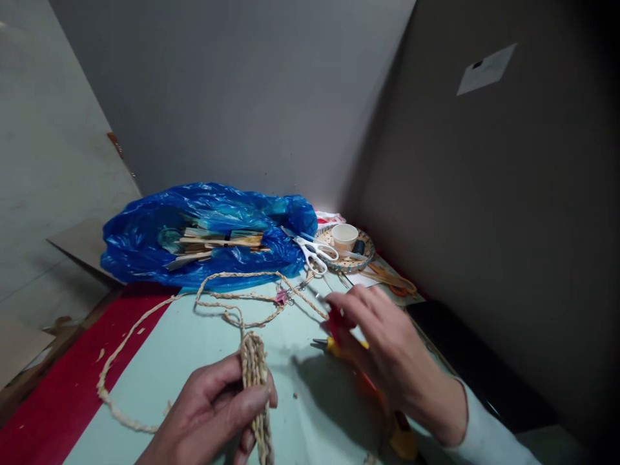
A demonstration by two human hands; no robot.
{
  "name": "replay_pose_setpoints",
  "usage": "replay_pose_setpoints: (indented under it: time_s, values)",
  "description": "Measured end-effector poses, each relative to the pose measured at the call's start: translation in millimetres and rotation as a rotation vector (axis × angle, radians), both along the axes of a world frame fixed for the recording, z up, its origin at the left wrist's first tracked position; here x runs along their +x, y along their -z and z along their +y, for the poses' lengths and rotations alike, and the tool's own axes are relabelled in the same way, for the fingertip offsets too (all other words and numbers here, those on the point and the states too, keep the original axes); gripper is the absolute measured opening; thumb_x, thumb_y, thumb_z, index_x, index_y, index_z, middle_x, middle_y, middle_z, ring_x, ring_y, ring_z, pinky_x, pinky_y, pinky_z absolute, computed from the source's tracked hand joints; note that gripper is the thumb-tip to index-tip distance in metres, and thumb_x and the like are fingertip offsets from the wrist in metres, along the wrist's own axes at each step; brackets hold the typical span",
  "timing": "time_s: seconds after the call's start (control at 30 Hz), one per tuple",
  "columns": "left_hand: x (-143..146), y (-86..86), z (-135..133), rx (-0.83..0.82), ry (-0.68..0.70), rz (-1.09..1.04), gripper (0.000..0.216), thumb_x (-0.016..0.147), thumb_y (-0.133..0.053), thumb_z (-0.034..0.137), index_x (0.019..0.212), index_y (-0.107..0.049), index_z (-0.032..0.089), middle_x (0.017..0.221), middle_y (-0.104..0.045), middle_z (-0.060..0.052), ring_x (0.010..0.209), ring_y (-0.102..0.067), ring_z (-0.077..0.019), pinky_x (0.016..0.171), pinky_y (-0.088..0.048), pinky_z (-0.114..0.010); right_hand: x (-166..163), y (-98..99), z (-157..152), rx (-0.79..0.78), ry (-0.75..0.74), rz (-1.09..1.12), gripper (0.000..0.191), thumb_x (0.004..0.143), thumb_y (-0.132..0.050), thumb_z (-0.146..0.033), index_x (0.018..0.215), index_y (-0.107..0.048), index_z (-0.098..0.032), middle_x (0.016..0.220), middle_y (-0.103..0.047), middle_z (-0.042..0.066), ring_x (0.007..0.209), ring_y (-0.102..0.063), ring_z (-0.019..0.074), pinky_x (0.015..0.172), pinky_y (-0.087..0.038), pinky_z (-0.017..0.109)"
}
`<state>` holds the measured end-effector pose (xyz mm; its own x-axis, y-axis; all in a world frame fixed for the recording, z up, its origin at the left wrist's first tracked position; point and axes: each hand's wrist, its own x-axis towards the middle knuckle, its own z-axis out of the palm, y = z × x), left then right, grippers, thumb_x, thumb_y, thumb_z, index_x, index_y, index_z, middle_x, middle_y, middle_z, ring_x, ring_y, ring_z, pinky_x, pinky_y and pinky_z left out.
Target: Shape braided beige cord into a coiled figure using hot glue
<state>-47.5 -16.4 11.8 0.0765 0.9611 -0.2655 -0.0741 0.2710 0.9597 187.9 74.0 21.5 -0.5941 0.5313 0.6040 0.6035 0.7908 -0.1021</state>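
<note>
My left hand [213, 407] is closed around a narrow piece of stitched braided straw cord [254, 361], held upright at the lower middle. From its top a long loose straw cord [232, 297] loops across the table and curves down on the left. My right hand [387, 349] is closed on a red-handled tool [339, 320] with a thin metal end, blurred and partly hidden by the fingers. Below that hand lie yellow-handled pliers [332, 346], their dark jaws pointing left. A small pink clip [281, 296] sits by the cord.
A blue plastic bag [145, 239] holding bundled flat strips [223, 241] lies at the back. White scissors [317, 252] rest beside a round woven tray [365, 255] with a white cup [345, 236]. Orange-handled scissors [400, 287] lie farther right. Grey walls enclose the table's back and right.
</note>
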Motion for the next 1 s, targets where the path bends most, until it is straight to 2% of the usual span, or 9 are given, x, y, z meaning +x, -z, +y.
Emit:
replay_pose_setpoints:
  time_s: [0.07,0.17,0.27,0.37,0.5,0.6,0.73,0.87,1.0]
  values:
    - [-1,0.3,1,0.025,-0.038,-0.021,0.046,0.069,-0.081,0.062,0.076,-0.077,0.016,0.054,-0.056,0.000,0.047,-0.051,-0.0106,0.045,-0.040,-0.021,15,8.8,19,-0.111,0.209,-0.138,0.018,0.100,-0.042,-0.015,0.108,-0.058,-0.015,0.095,-0.058,0.010,0.075,-0.053,0.0207,0.066,-0.042,0.032]
    - [-1,-0.4,1,0.040,-0.099,-0.060,0.044,0.067,-0.085,0.056,0.085,-0.079,0.016,0.058,-0.056,0.001,0.050,-0.051,-0.0106,0.045,-0.041,-0.020,37,24.7,43,-0.204,0.293,-0.226,0.015,0.095,-0.045,-0.010,0.096,-0.059,-0.015,0.089,-0.056,0.009,0.068,-0.053,0.0201,0.061,-0.040,0.031]
    - [1,-3.4,1,0.076,-0.148,-0.075,0.041,0.068,-0.086,0.051,0.095,-0.079,0.020,0.063,-0.058,0.001,0.049,-0.050,-0.0092,0.045,-0.043,-0.020,50,37.3,54,-0.276,0.295,-0.306,0.015,0.089,-0.049,-0.004,0.087,-0.059,-0.016,0.087,-0.057,0.008,0.071,-0.057,0.0206,0.062,-0.040,0.030]
    - [1,-6.9,0,0.127,-0.178,-0.078,0.038,0.070,-0.086,0.048,0.099,-0.078,0.026,0.065,-0.061,0.002,0.047,-0.052,-0.0085,0.045,-0.044,-0.019,54,42.6,57,-0.332,0.295,-0.351,0.015,0.089,-0.052,-0.004,0.087,-0.060,-0.017,0.089,-0.060,0.008,0.074,-0.060,0.0197,0.066,-0.041,0.029]
    - [1,-9.3,0,0.138,-0.212,-0.087,0.030,0.070,-0.086,0.046,0.089,-0.079,0.024,0.070,-0.063,0.000,0.053,-0.053,-0.0095,0.047,-0.048,-0.019,52,40.9,61,-0.370,0.338,-0.373,0.015,0.084,-0.055,-0.003,0.086,-0.063,-0.016,0.088,-0.062,0.007,0.075,-0.061,0.0193,0.066,-0.041,0.029]
    - [1,-10.5,-2,0.138,-0.179,-0.138,0.020,0.073,-0.084,0.040,0.083,-0.078,0.024,0.071,-0.061,0.001,0.054,-0.052,-0.0093,0.049,-0.049,-0.018,51,37.6,64,-0.369,0.371,-0.378,0.015,0.085,-0.056,-0.004,0.084,-0.065,-0.015,0.088,-0.063,0.007,0.079,-0.061,0.0186,0.069,-0.043,0.028]
    - [1,-13.6,-2,0.089,-0.164,-0.204,0.019,0.073,-0.085,0.037,0.082,-0.079,0.022,0.073,-0.061,0.000,0.057,-0.053,-0.0089,0.051,-0.050,-0.016,50,38.0,70,-0.366,0.440,-0.400,0.004,0.092,-0.063,-0.014,0.089,-0.065,-0.014,0.093,-0.064,0.004,0.083,-0.062,0.0173,0.074,-0.051,0.030]
    - [-2,-12.8,-2,0.084,-0.193,-0.253,0.018,0.075,-0.085,0.035,0.088,-0.081,0.024,0.076,-0.063,0.000,0.059,-0.055,-0.0101,0.049,-0.053,-0.017,51,41.4,74,-0.391,0.482,-0.434,0.015,0.098,-0.064,-0.029,0.103,-0.066,-0.015,0.103,-0.069,0.004,0.089,-0.067,0.0184,0.079,-0.058,0.037]
    - [-3,-9.6,-2,0.120,-0.177,-0.299,0.016,0.081,-0.079,0.030,0.095,-0.080,0.022,0.078,-0.064,-0.002,0.060,-0.054,-0.0107,0.048,-0.054,-0.019,53,42.6,74,-0.410,0.450,-0.435,0.020,0.099,-0.063,-0.032,0.110,-0.066,-0.015,0.108,-0.069,0.006,0.091,-0.069,0.0191,0.081,-0.059,0.038]
